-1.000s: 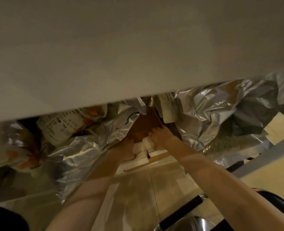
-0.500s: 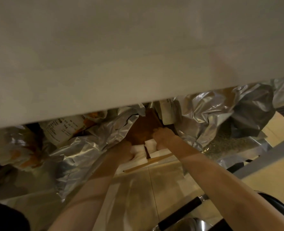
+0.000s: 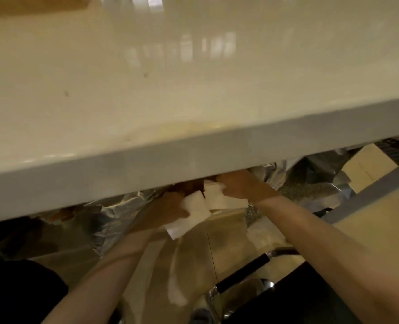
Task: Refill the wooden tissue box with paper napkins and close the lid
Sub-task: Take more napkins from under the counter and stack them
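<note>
Both my arms reach under the pale counter edge (image 3: 194, 157). My left hand (image 3: 168, 206) grips a stack of white paper napkins (image 3: 191, 213) from the left side. My right hand (image 3: 240, 185) is closed on a second stack of white napkins (image 3: 213, 195) just to the right. The two stacks touch each other. A brown patch (image 3: 186, 187) shows behind them under the counter; what it is cannot be told. The wooden tissue box is not in view.
Crumpled silver foil bags (image 3: 114, 218) fill the space under the counter on the left, and another foil bag (image 3: 310, 183) lies to the right. A cardboard box (image 3: 369, 169) stands at far right. A black-handled metal pan (image 3: 243, 272) lies below on the tiled floor (image 3: 205, 253).
Both hands have drawn the napkin stacks out from between the foil bags towards me. The view has tilted up, so the counter now covers more of the frame.
</note>
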